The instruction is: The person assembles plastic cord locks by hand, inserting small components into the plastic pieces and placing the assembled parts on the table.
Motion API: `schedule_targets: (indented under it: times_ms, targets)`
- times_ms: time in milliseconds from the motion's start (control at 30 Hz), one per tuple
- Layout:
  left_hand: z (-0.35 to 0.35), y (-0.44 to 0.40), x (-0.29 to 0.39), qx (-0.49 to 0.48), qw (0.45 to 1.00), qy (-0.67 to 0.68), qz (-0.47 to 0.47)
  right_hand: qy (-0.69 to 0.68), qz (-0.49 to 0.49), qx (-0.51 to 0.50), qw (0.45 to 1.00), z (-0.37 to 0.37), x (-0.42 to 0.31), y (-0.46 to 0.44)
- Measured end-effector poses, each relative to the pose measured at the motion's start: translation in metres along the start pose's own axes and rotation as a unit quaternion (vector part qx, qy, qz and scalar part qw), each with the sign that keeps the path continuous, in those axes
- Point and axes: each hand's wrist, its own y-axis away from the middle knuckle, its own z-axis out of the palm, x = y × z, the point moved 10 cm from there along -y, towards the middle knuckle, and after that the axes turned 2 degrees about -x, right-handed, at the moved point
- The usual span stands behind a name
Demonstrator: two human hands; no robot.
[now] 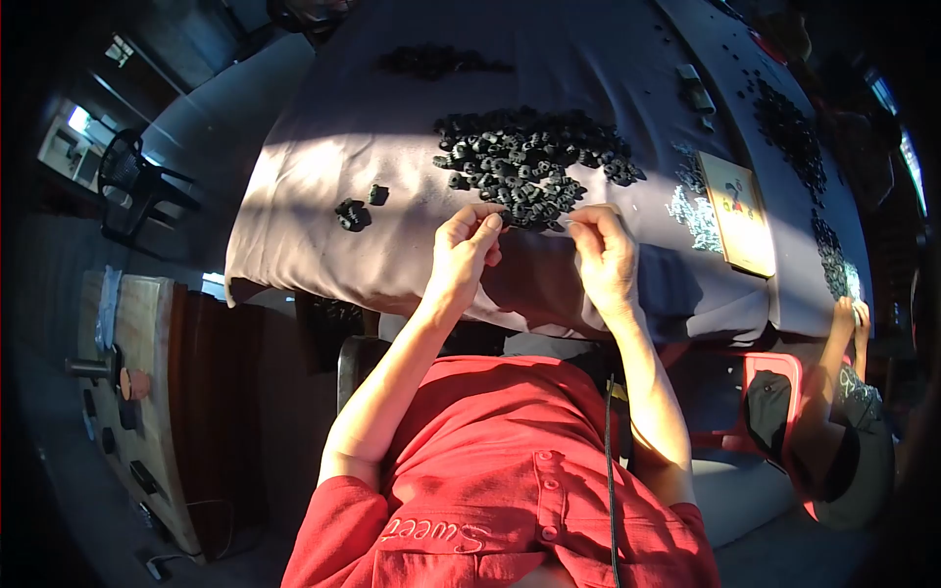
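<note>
Head cam: I've got both hands up at the near edge of the cloth-covered table point(392, 260), just this side of the main pile of blk ribbed pcs point(524, 157). L hand point(466, 250): thumb & index pinched tog. by the pile's near edge; can't tell if a pc is between them. R hand point(605, 255): fingertips closed on a small pale bit point(566, 221), too tiny to ID. Small blk cluster point(352, 215) w/ a loose blk pc point(378, 194) nearby, off to the L. Another dark heap point(441, 62) farther back. To the R, a tan board point(735, 213) w/ pale pcs point(698, 221) beside it. Far R, another person's hands point(851, 312) at the table edge, near more pcs point(833, 260).
</note>
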Motion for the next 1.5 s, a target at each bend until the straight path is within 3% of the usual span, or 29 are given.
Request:
schedule_targets:
  times_ms: [100, 333, 533, 833, 933, 1267, 1500]
  targets:
    - [0.011, 0.008, -0.002, -0.013, 0.997, 0.068, -0.028, -0.051, 0.053, -0.042, 0.996, 0.015, -0.007, 0.003]
    - [0.024, 0.013, -0.015, -0.07, 0.993, 0.075, -0.054, -0.052, 0.013, -0.063, 0.997, 0.03, -0.016, 0.011]
    - [0.018, 0.012, -0.022, -0.031, 0.983, 0.156, -0.086, -0.056, 0.068, -0.084, 0.993, 0.034, -0.009, 0.014]
    - [0.019, 0.012, -0.023, -0.033, 0.988, 0.134, -0.07, -0.033, 0.056, -0.085, 0.994, 0.036, -0.013, 0.015]
    - [0.016, 0.01, -0.025, -0.038, 0.988, 0.131, -0.077, 0.0, -0.018, -0.058, 0.998, 0.034, -0.027, 0.014]
    - [0.017, 0.01, -0.025, -0.049, 0.989, 0.119, -0.077, 0.007, -0.056, -0.079, 0.995, 0.035, -0.034, 0.014]
    - [0.02, 0.011, -0.031, -0.077, 0.981, 0.14, -0.11, -0.028, 0.056, -0.123, 0.99, 0.038, -0.001, 0.014]
